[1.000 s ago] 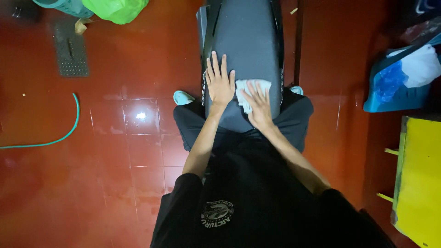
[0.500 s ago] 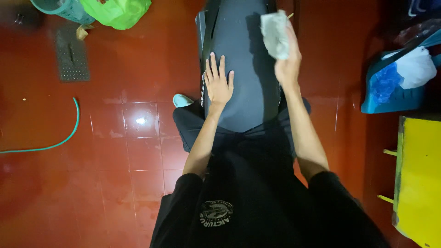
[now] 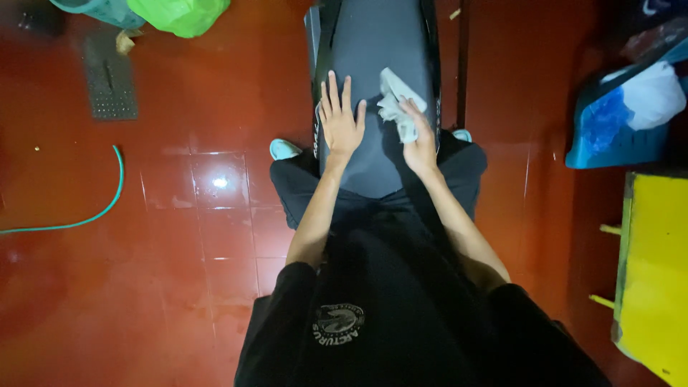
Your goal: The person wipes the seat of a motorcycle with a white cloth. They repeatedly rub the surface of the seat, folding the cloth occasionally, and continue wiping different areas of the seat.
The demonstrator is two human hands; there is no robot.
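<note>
The person sits astride a dark grey motorcycle seat [image 3: 376, 57] that runs from their lap toward the top edge of the view. The left hand [image 3: 340, 122] lies flat on the seat near its left edge, palm down, fingers [image 3: 333, 89] spread apart and holding nothing. The right hand [image 3: 419, 140] rests just beside it toward the seat's right edge, its fingers closed on a crumpled pale grey cloth [image 3: 398, 107], which presses against the seat surface about midway along its length. Both forearms are bare below black sleeves. Under the seat lies a glossy red tiled floor [image 3: 215, 236]. A green hose [image 3: 100, 211] curves across the floor at the left, and a green plastic bag [image 3: 179, 14] sits at the top. A yellow board [image 3: 656, 265] stands at the right edge.
</note>
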